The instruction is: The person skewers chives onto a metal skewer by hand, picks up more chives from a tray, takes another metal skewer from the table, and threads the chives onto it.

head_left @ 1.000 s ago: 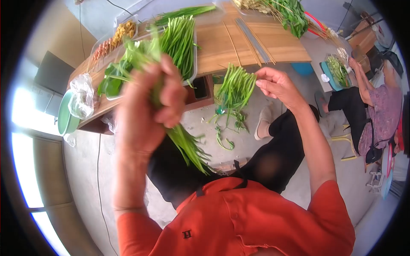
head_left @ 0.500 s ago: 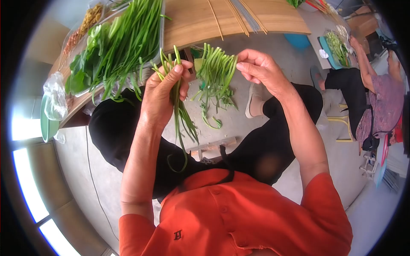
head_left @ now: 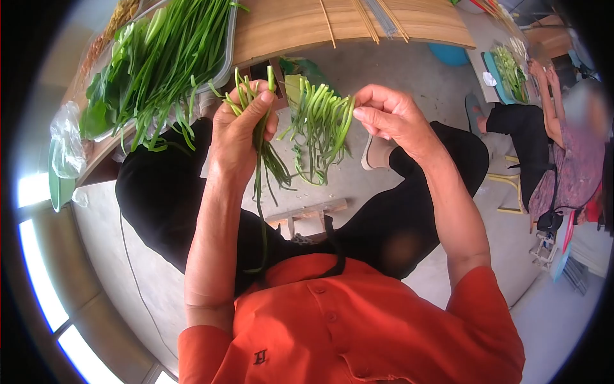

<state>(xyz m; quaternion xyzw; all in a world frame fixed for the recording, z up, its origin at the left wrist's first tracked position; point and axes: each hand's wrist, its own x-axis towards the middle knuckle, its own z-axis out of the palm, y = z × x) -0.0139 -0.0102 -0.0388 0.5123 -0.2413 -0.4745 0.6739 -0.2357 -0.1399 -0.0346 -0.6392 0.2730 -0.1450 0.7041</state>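
My left hand (head_left: 246, 121) is closed around a small bunch of chives (head_left: 274, 168), the pale cut ends up by the thumb and the thin leaves hanging down over my lap. My right hand (head_left: 391, 118) pinches the right end of a row of chives (head_left: 318, 128). Those stalks hang side by side like a curtain between my hands. Whether a skewer runs through them cannot be made out. A large heap of long chives (head_left: 176, 61) fills a clear plastic tray (head_left: 228, 48) at the table's left, its leaves drooping over the edge.
Thin wooden sticks (head_left: 366, 19) lie on the wooden table (head_left: 281, 22). A clear plastic bag (head_left: 67, 147) hangs at the left corner. Below are a blue round thing (head_left: 448, 54) and a small wooden stool (head_left: 307, 211). At right, another person (head_left: 563, 153) sits by a tray of greens (head_left: 510, 73).
My view has shifted slightly, so the table and tray sit a little differently. Both hands keep their grip, and the hanging row of chives has swung a little.
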